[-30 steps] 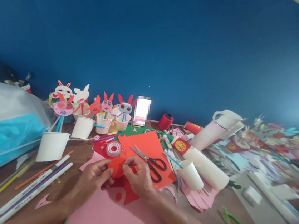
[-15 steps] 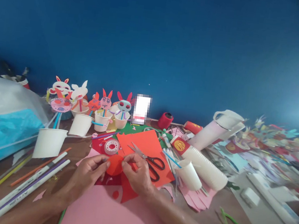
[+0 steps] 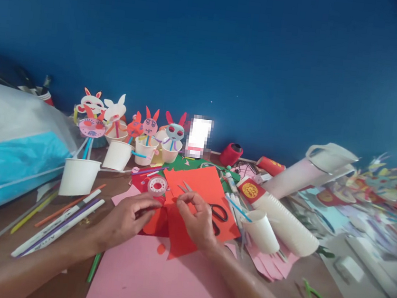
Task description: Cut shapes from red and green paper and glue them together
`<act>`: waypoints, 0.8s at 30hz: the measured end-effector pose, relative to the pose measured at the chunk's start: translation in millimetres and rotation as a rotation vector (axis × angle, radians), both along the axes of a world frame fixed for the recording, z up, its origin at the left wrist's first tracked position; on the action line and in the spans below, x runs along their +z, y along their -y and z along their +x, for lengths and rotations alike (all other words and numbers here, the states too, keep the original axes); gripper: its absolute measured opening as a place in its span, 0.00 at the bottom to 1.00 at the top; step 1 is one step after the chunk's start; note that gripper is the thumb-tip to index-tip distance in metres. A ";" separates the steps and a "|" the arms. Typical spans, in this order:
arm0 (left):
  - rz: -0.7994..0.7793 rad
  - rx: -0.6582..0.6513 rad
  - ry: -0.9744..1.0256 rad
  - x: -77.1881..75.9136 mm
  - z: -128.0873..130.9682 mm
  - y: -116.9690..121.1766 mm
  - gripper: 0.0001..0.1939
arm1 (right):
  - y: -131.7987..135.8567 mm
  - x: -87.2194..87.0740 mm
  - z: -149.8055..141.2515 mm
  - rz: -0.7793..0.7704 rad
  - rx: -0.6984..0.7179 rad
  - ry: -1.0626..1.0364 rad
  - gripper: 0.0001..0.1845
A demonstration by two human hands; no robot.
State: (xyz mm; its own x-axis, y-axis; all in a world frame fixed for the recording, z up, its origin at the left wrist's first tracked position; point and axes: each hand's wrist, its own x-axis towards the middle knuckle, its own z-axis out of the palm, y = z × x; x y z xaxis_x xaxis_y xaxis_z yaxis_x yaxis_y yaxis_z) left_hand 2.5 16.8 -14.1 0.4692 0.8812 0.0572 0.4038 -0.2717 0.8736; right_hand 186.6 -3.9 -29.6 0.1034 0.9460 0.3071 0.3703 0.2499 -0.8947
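Orange-red round paper piece (image 3: 156,222) is bright, with its flat face up and part of its edge under the left hand (image 3: 130,220). It looks round, so I can't tell its long way. It is just behind the big pink paper sheet (image 3: 155,278). The hands are apart. Left fingers curl by the round piece; right hand (image 3: 197,218) fingertips bunch over the orange paper sheet (image 3: 198,182). I can't tell if either hand is pinching something.

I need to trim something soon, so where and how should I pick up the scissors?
I'd grip the scissors' black handle loops, coming from the right and above. They lie flat on the orange sheet, loops toward the right, blades pointing away and left, and the right hand hides their middle.
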 end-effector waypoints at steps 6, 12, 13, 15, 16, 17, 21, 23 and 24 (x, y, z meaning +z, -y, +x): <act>0.109 0.045 0.030 13.9 0.4 4.3 0.12 | 3.3 0.5 -2.8 -0.013 0.029 0.065 0.05; -0.249 0.104 0.172 3.6 4.7 16.2 0.13 | 15.5 0.5 -13.7 -0.012 0.085 0.104 0.03; -0.269 0.101 0.186 1.3 5.0 17.6 0.12 | 17.1 0.5 -14.8 -0.019 0.092 0.114 0.03; -0.287 0.101 0.213 -1.8 5.3 19.0 0.10 | 19.2 -0.2 -16.2 -0.037 0.107 0.130 0.03; -0.298 0.105 0.225 -2.6 5.2 19.3 0.09 | 19.8 -0.8 -16.6 -0.047 0.113 0.137 0.03; -0.311 0.109 0.236 -3.1 5.2 19.4 0.09 | 20.3 -1.6 -17.0 -0.055 0.118 0.143 0.03; -0.370 0.109 0.270 -2.9 5.4 19.0 0.09 | 21.1 -3.7 -18.5 -0.062 0.115 0.165 0.03; -0.382 0.111 0.282 -2.5 5.5 17.3 0.09 | 19.8 -1.8 -18.5 -0.051 0.135 0.186 0.04; -0.388 0.124 0.289 -2.2 5.2 15.7 0.08 | 18.2 -0.1 -17.6 -0.040 0.155 0.198 0.05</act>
State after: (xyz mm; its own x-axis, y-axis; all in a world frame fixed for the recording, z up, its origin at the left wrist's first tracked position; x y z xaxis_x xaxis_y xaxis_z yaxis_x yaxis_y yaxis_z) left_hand 7.7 1.1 -16.3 0.3729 0.9114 -0.1742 0.1392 0.1306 0.9816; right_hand 169.0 -22.0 -29.7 -0.1026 0.9578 0.2686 0.4992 0.2831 -0.8189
